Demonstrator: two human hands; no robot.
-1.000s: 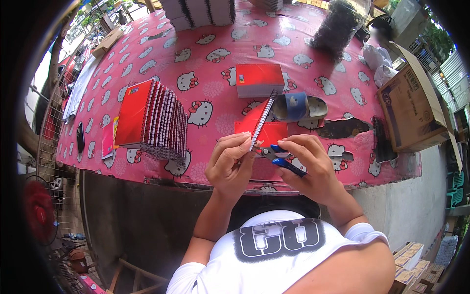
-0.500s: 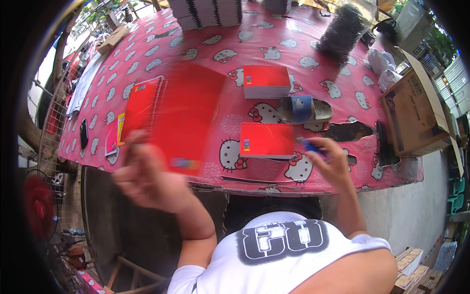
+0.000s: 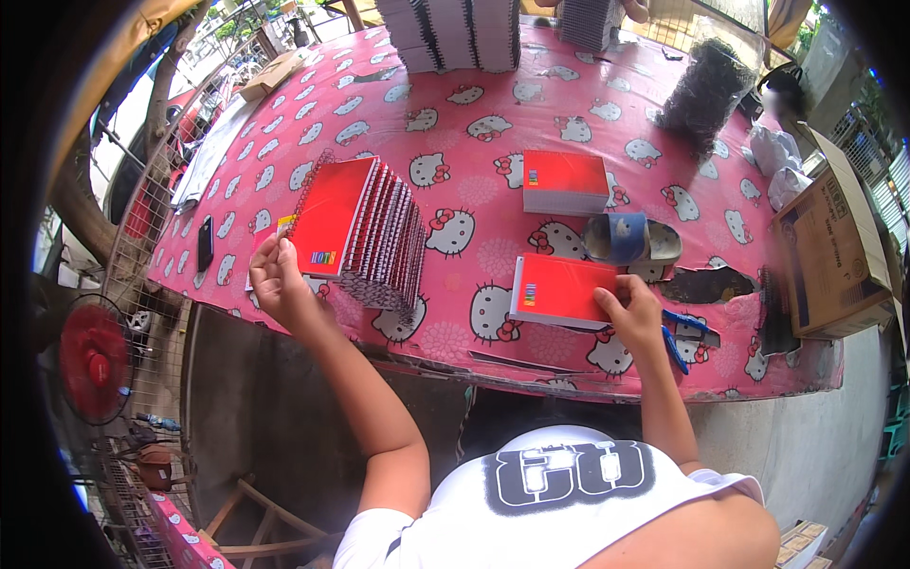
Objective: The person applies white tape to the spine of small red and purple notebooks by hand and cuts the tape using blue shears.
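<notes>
A tall stack of red spiral notebooks [image 3: 332, 204] stands on the table's left side. At its near left corner my left hand [image 3: 277, 275] is closed in a pinch beside the wire coil; what its fingertips hold is too small to make out. My right hand [image 3: 633, 308] grips the right edge of a red-covered pad [image 3: 566, 284], thumb on the cover, with no coil visible on it. Blue-handled pliers [image 3: 678, 346] lie by my right wrist, partly hidden. Behind the pad sits another thick red-covered pad [image 3: 566, 175], next to a blue slide sandal [image 3: 621, 237].
Tall stacks of bound notebooks [image 3: 455, 33] stand at the far edge, where another person's hand [image 3: 635, 9] shows. A bundle of black coils [image 3: 703, 100] and a cardboard box [image 3: 834, 247] are at right. A phone [image 3: 206, 244] lies left. The pink tablecloth [image 3: 464, 190] is torn near the box.
The red notebook that was blurred in motion by my left hand now lies on the stack. My right hand has let go of the blue-handled pliers and taken hold of the near pad.
</notes>
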